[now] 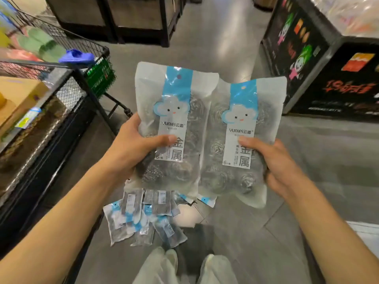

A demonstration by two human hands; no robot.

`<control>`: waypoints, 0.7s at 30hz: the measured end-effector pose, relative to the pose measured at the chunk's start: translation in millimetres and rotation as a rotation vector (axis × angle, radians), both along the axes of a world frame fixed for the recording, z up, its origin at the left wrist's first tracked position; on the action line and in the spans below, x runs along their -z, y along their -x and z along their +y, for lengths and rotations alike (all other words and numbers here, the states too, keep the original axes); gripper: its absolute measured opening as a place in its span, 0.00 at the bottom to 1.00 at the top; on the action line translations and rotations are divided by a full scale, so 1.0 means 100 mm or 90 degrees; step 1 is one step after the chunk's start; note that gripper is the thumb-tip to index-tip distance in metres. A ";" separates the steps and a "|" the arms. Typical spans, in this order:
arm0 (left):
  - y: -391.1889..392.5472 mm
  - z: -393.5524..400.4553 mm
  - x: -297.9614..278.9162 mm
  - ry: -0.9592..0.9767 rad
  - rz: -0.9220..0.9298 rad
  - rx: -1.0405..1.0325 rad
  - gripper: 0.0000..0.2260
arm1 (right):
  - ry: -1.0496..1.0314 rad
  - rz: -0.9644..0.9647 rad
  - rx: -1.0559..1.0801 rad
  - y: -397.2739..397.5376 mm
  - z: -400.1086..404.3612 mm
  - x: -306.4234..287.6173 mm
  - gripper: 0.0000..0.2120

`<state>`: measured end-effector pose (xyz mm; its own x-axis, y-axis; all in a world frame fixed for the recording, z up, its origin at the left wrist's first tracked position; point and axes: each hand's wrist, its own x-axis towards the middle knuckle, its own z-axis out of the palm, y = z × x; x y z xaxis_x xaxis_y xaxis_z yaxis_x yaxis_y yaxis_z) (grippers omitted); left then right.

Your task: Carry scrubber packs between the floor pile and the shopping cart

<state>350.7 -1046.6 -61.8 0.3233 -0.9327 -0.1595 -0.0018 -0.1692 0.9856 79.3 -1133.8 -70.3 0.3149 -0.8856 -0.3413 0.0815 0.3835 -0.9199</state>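
Two packs of steel scourers are held up side by side over the aisle floor, one in each hand. Each pack is a frosted bag with a blue strip down the middle, a white cloud face, the brand "yunlei" in grey with Chinese characters after it, two large characters 金属 below, and a small "6" at the strip's lower left. The left pack (174, 128) stands nearly upright; the left hand (133, 148) grips its lower left side, thumb pressed across the front label, fingers curled out of sight behind. The right pack (242, 140) tilts slightly to the right, its inner edge touching or just overlapping the left pack; the right hand (274, 165) grips its lower right edge the same way, thumb on the label. Directly below them a loose heap of smaller packets (143, 218) in the same blue and white lies on the grey tiled floor (307, 160), near the person's pale shoes. To the left a dark shelf unit (51, 128) runs along the aisle, carrying a cardboard box, with a wire basket (82, 46) of coloured goods behind it bearing a green sign whose writing is too blurred to read. To the right stands a black display bin (328, 78) with cartoon figures and red lettering, also unreadable. Between shelf and bin the floor lies open ahead.
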 end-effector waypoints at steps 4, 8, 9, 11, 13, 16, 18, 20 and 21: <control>0.04 0.15 -0.90 0.072 0.003 0.009 0.29 | 0.058 -0.024 -0.003 0.05 0.14 -0.94 0.22; 0.03 0.23 -1.35 0.130 0.013 0.007 0.32 | 0.128 -0.015 0.009 -0.04 0.26 -1.46 0.22; 0.00 0.25 -1.42 0.140 0.016 0.007 0.32 | 0.139 -0.015 0.017 -0.08 0.28 -1.54 0.24; -0.08 0.28 -1.54 0.155 0.020 0.004 0.31 | 0.160 -0.022 0.030 -0.17 0.31 -1.67 0.25; -0.20 0.33 -1.64 0.166 0.015 0.000 0.31 | 0.175 -0.025 0.018 -0.28 0.34 -1.77 0.22; -0.40 0.42 -1.76 0.176 0.011 -0.012 0.30 | 0.191 -0.029 -0.014 -0.48 0.40 -1.90 0.22; -0.54 0.50 -1.84 0.182 0.002 -0.025 0.30 | 0.203 -0.038 -0.028 -0.64 0.43 -1.98 0.21; -0.69 0.59 -1.89 0.184 -0.004 -0.045 0.30 | 0.216 -0.047 -0.044 -0.79 0.47 -2.05 0.19; -0.77 0.64 -1.92 0.184 -0.003 -0.054 0.30 | 0.219 -0.048 -0.052 -0.86 0.48 -2.07 0.19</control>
